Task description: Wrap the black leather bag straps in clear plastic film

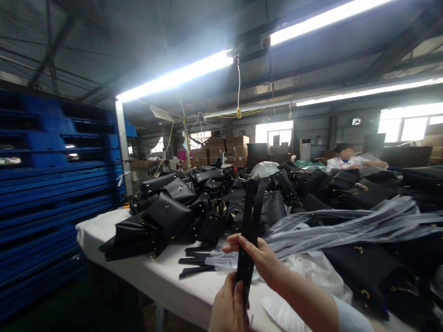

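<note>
Your left hand (224, 304) gripped low, right hand (259, 256) higher, on one black strap bundle (245, 269), two ends up, over one white table (98, 226); black handbags (169, 214) piled beyond, uncountable.

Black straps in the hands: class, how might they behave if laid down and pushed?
The black straps are probably fairly stiff: they stand above the right hand without drooping. Being narrow, they may be light. Their flat shape makes sliding likelier than rolling.

Long, flat black straps (246, 219), held up nearly vertical, slim gap between upper lengths
</note>
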A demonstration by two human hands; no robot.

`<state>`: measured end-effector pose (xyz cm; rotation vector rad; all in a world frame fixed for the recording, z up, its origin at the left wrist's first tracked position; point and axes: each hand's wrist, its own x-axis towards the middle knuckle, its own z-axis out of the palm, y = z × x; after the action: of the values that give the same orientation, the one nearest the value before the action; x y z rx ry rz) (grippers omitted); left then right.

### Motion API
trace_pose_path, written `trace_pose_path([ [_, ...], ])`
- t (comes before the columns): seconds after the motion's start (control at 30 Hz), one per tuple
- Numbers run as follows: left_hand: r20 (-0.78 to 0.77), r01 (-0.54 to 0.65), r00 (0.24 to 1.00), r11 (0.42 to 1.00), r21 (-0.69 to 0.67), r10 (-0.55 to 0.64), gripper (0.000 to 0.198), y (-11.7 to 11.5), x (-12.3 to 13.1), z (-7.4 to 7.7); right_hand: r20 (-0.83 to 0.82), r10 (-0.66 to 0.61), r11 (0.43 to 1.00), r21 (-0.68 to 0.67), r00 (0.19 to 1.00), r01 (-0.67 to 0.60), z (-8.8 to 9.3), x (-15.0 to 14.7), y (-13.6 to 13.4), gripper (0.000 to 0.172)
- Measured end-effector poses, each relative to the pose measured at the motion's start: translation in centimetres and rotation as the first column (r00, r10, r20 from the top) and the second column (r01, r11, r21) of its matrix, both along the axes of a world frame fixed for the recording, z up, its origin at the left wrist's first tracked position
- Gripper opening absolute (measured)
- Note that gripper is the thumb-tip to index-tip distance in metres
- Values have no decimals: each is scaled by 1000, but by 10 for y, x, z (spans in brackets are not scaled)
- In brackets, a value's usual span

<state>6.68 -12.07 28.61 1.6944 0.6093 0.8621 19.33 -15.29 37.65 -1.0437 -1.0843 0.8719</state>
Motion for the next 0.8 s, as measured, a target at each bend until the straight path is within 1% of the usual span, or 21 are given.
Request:
trace_pose_path([
  [0.17,-2,5,1000,1000,28,-4,54,0,1,-5,132,-31,999,31,991,27,-12,-5,-1,56],
  [0.23,-15,2,1000,999,38,-1,54,0,1,-7,178,-46,999,20,983,43,-14,-6,0,57],
  [0.33,-20,-19,1000,999,33,20,53,1,1,-9,202,-40,999,-4,979,42,-16,-5,1,61],
  [0.43,-14,-55,998,998,42,55,52,2,1,-10,209,-6,1000,3,978,6,-19,-6,4,63],
  [0.57,-62,-114,991,989,92,120,51,3,-2,-7,127,66,998,8,990,-67,-26,-7,6,63],
  [0.67,-74,-146,984,974,171,161,53,0,-8,4,6,113,992,-50,994,-112,-30,-11,4,64],
  [0.73,-55,-149,985,960,239,166,54,-3,-12,11,-73,119,987,-95,990,-126,-34,-15,-1,63],
  [0.8,-55,-124,988,947,297,147,54,-6,-17,14,-140,104,986,-113,985,-121,-40,-19,-8,61],
])
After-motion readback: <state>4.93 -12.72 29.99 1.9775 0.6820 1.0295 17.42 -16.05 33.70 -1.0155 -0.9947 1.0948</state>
